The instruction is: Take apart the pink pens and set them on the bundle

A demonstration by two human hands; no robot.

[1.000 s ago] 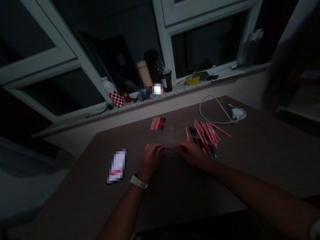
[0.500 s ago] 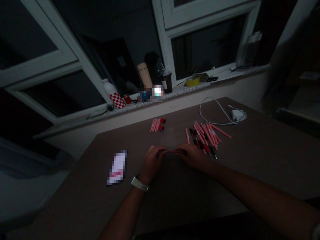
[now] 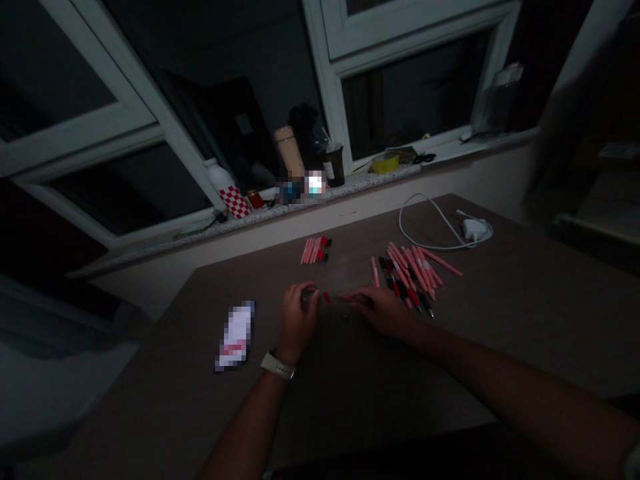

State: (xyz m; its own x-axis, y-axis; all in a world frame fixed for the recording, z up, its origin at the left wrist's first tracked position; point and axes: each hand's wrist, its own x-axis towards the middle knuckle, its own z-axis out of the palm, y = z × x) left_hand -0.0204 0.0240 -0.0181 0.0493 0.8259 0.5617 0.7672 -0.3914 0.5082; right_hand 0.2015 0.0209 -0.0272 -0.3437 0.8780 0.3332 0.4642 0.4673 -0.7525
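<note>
My right hand (image 3: 383,308) is closed, with a thin red stick (image 3: 343,298), like a pen or its refill, sticking out leftward from its fingertips. Thumb and fingers of my left hand (image 3: 299,319) curl together in a pinch. A pale bit shows at the fingertips, too dim to name. Just beyond them is a short red piece (image 3: 327,297), like a pen cap or grip; I cannot tell whether it is held. A tiny dark piece (image 3: 345,317) lies on the table between my hands. Beside my right hand is a loose pile of pink, red and black pens (image 3: 413,270).
A neat row of pink pens (image 3: 313,251) with red and black ones lies farther back on the brown table (image 3: 240,273). A blurred-out phone-like object (image 3: 235,337) is at left, a white charger (image 3: 474,230) with cable at right. Bottles and tape (image 3: 385,163) line the windowsill.
My left hand has drawn back to the left, away from my right hand. The short red piece now shows in the gap between them. My right hand has hardly moved.
</note>
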